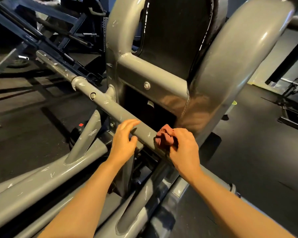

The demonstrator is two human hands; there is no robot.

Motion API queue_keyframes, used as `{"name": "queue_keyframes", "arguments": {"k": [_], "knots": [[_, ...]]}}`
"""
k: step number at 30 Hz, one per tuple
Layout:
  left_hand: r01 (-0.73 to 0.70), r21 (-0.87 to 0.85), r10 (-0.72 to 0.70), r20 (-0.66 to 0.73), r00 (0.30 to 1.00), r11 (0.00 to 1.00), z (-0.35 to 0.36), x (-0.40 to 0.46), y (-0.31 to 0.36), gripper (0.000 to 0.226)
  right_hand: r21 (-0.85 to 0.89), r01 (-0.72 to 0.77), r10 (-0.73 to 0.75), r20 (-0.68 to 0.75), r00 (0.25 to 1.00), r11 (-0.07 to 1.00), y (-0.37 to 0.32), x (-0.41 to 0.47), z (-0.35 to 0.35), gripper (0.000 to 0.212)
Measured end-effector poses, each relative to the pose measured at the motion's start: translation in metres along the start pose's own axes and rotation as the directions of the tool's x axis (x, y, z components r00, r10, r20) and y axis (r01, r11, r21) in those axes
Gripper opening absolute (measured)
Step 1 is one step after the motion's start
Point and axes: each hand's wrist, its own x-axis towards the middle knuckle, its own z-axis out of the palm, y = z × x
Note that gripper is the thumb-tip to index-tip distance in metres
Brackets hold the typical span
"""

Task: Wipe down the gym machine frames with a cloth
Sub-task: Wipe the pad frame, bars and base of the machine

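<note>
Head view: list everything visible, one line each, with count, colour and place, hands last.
cloth: one, reddish, bunched on the diagonal tube
diagonal tube: one, grey, scuffed, running from upper left to lower right
upright frame: one, grey, curved, centre and right
back pad: one, black, between the frame's uprights
lower frame tubes: several, grey, bottom left
other machines: several, dark, upper left background
floor: black, right
left hand: fingers curled loosely over the diagonal tube
right hand: grips the cloth against the tube
</note>
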Motion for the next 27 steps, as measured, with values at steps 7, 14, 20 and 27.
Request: {"name": "queue_keyframes", "arguments": {"k": [7, 14, 20, 27], "knots": [[-0.088, 0.398, 0.008, 0.197, 0.980, 0.913, -0.006, 0.016, -0.023, 0.073, -0.083, 0.076, -0.042, 0.349, 0.936, 0.994, -0.011, 0.000, 0.011, 0.057], [-0.136, 0.467, 0.016, 0.250, 0.968, 0.874, -0.008, 0.020, -0.029, 0.081, -0.264, 0.358, -0.207, 0.465, 0.861, 0.896, -0.031, 0.011, 0.070, 0.058], [-0.152, 0.485, -0.032, 0.350, 0.936, 0.861, -0.025, 0.040, -0.033, 0.085, -0.469, 0.432, -0.137, 0.540, 0.830, 0.770, -0.059, 0.026, 0.081, 0.064], [-0.207, 0.499, 0.016, 0.359, 0.933, 0.842, -0.022, 0.035, -0.036, 0.085, -0.426, 0.304, -0.085, 0.460, 0.884, 0.852, -0.019, -0.026, 0.025, 0.079]]}}
